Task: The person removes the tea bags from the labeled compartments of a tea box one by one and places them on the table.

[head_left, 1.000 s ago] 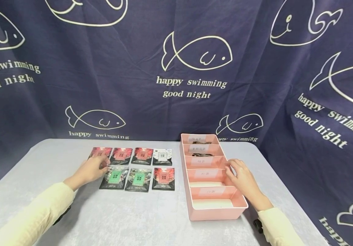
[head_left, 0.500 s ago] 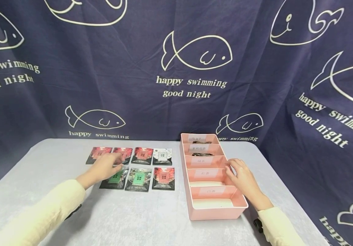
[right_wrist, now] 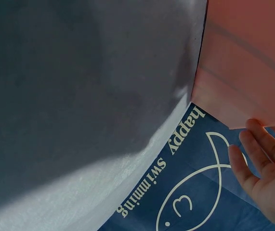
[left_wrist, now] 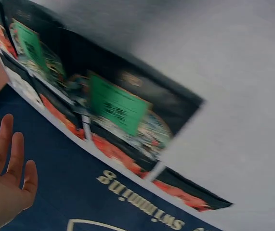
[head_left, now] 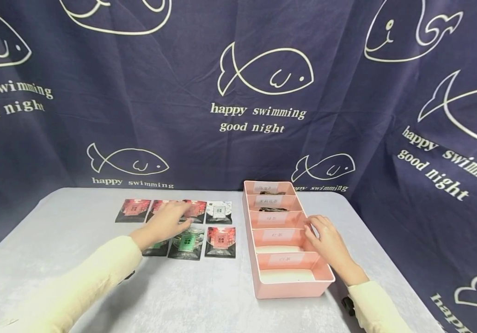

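My left hand (head_left: 165, 223) reaches over a group of flat tea packets, its fingers extended and holding nothing. Beneath it, the hand partly covers a red tea packet (head_left: 154, 211) and a green-labelled one (head_left: 158, 249). Its fingertips overlap another red tea packet (head_left: 197, 211); in the left wrist view the fingers (left_wrist: 16, 154) are spread apart. My right hand (head_left: 330, 243) holds the right rim of a pink divided box (head_left: 292, 290). The right wrist view has fingertips (right_wrist: 253, 124) right at the rim of that box's wall.
Other packets lie in two rows: a red one (head_left: 133, 210) far left, a white one (head_left: 219, 211), a green-labelled one (head_left: 186, 243) and a red one (head_left: 220, 242). Dark packets (head_left: 272, 210) sit in the box's back compartments. A dark blue fish-print curtain (head_left: 197, 152) hangs behind the table.
My left hand has moved right across the packets, uncovering the red one at far left and covering those nearer the middle. My right hand has stayed at the box rim.
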A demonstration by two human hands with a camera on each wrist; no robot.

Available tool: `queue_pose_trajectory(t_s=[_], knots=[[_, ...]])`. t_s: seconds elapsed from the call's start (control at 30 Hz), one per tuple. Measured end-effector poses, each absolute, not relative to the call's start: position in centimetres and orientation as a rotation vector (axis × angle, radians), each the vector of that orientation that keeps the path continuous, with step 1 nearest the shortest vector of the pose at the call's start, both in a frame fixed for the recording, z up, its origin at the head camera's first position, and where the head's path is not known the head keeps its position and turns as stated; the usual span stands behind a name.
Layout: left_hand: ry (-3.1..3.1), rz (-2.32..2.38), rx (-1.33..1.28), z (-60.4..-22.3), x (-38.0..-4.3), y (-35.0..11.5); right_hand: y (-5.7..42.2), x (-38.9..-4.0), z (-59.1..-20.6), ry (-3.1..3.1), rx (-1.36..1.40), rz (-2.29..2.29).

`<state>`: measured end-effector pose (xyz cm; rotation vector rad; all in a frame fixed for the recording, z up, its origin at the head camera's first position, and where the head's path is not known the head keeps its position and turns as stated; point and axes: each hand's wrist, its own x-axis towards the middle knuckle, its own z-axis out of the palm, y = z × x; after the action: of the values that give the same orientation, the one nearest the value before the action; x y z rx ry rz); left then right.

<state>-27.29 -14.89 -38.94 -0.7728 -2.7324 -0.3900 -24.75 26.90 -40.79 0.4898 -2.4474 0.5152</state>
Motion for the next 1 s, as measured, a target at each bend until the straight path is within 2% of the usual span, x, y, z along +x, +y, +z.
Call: queue_pose_trajectory(t_s=[1.0], knots=[[-2.637, -0.434, -0.948, -36.7, -29.0, -3.0, 26.9, -24.8, -40.9, -2.467, 0.482, 0.530]])
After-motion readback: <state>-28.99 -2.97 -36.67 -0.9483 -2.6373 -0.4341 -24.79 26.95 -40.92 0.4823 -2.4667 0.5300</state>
